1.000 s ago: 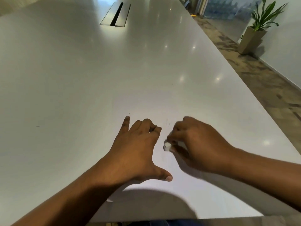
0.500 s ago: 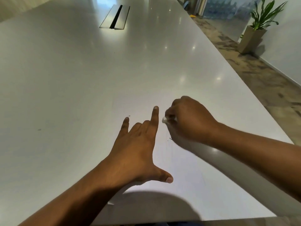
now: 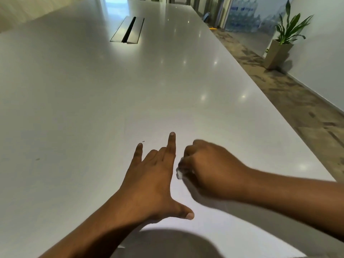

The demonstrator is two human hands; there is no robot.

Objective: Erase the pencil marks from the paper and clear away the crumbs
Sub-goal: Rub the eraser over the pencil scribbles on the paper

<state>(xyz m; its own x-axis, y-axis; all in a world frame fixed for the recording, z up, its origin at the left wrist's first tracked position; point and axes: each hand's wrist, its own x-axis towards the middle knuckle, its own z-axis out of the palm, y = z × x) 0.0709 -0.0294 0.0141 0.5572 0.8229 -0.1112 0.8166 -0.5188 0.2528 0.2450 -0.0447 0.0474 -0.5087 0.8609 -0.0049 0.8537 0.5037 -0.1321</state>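
Note:
A white sheet of paper [image 3: 214, 146] lies flat on the white table [image 3: 74, 108], its edges hard to tell from the tabletop. My left hand [image 3: 152, 179] presses flat on the paper, with index finger, little finger and thumb spread. Just to its right my right hand [image 3: 208, 168] is closed around a small white eraser [image 3: 179, 174], whose tip shows below the fingers against the paper; this hand is motion-blurred. A tiny dark crumb [image 3: 143, 141] lies beyond my left fingertips. Pencil marks are too faint to make out.
A metal cable hatch [image 3: 128, 30] is set into the table far ahead. The table's right edge drops to patterned carpet [image 3: 297, 101]. A potted plant [image 3: 281, 45] stands by the right wall. A faint speck [image 3: 37, 159] lies at the left.
My right hand with the eraser went from near me to farther away, then back toward me beside the left hand. My left index finger stretched out; the hand stayed in place.

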